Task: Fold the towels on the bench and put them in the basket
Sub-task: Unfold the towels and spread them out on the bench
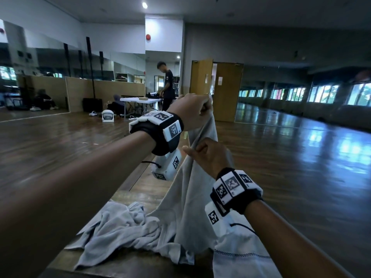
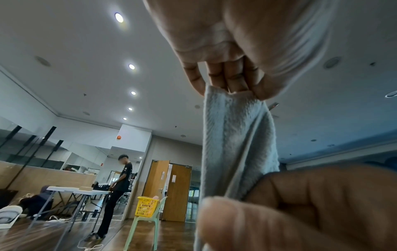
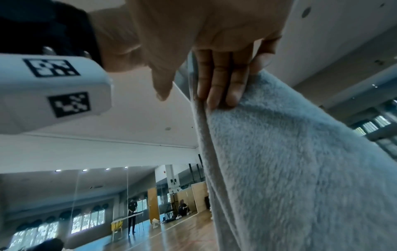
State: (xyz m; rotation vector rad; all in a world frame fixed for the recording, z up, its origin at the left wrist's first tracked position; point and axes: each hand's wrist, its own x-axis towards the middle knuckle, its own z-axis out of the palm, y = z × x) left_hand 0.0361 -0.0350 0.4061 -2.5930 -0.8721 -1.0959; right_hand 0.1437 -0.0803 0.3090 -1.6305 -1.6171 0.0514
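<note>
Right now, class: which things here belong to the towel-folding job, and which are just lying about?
Belongs to the job:
held towel, gripped by left hand and right hand
crumpled towel
bench
yellow basket

Just lying about:
white table
green chair
fan

Pale grey towel [image 1: 192,197]; yellow basket [image 2: 147,206]; brown wooden bench [image 1: 140,189].
</note>
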